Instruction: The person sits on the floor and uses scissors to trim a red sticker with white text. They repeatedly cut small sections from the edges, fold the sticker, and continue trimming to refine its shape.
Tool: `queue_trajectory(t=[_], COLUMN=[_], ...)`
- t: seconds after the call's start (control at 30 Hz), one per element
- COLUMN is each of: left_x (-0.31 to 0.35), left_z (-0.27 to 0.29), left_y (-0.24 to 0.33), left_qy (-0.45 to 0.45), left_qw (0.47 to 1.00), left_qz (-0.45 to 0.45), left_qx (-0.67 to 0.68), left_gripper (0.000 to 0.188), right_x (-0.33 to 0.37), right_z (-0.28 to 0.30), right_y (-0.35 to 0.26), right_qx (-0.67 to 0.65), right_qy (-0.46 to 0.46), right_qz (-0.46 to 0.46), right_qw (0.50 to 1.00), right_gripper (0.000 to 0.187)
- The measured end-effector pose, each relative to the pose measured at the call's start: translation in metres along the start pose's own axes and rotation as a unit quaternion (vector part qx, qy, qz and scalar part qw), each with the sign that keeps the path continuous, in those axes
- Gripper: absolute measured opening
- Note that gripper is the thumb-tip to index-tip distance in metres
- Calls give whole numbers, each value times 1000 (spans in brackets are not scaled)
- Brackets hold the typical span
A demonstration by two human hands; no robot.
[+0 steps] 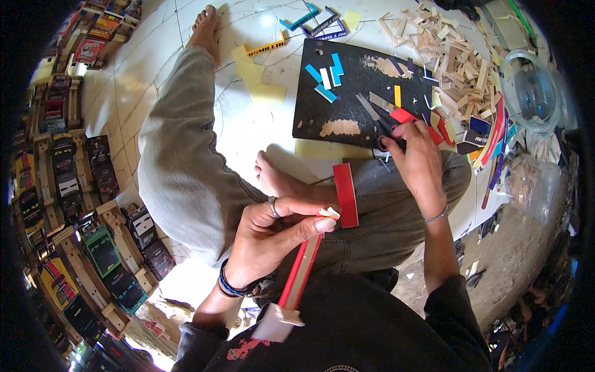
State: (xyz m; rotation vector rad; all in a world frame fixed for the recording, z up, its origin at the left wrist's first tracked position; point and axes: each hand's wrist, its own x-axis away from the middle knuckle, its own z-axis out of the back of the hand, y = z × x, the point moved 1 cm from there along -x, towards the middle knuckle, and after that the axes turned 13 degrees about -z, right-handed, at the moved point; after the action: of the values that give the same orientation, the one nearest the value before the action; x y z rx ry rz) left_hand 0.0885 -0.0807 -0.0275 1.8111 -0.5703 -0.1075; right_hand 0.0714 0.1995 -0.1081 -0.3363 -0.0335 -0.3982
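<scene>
Thumb and fingers of my left hand (273, 229) are closed in a pinch on the end of a red-edged wooden strip (300, 273). Folded white material shows at the fingertips. The strip slants down toward my shirt and ends in a white block-like piece (279, 322). Just beyond those fingertips is a flat red rectangular piece (346, 196); whether it is joined to the strip I cannot tell. Over the right edge of a black board (347, 56), my right hand (416, 158) curls round the dark handles of scissors (370, 106). Red pieces (404, 116) lie beside its fingers.
Blue and white strips (323, 93) lie on the board. Beyond it are lettered cutouts (322, 26) and yellow paper (269, 93). A heap of small wooden pieces (458, 68) and a clear plastic container (533, 93) are at right. Wooden racks of miniatures (105, 248) line the left.
</scene>
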Motion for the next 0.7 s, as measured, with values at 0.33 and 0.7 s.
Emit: queue_trajectory(t=[0.33,0.7], left_x=[1,6], left_z=[-2,2], left_y=[4,4], left_qy=[19,16], left_qw=[997,997], left_qz=[-29,2], left_qx=[-68,-79], left_gripper=[17,17], right_x=[45,103], right_z=[20,11], right_y=[3,-16], right_qx=[-532,-500], right_qy=[-481,-439], right_qz=[-98,52], right_qw=[690,745], right_gripper=[25,32])
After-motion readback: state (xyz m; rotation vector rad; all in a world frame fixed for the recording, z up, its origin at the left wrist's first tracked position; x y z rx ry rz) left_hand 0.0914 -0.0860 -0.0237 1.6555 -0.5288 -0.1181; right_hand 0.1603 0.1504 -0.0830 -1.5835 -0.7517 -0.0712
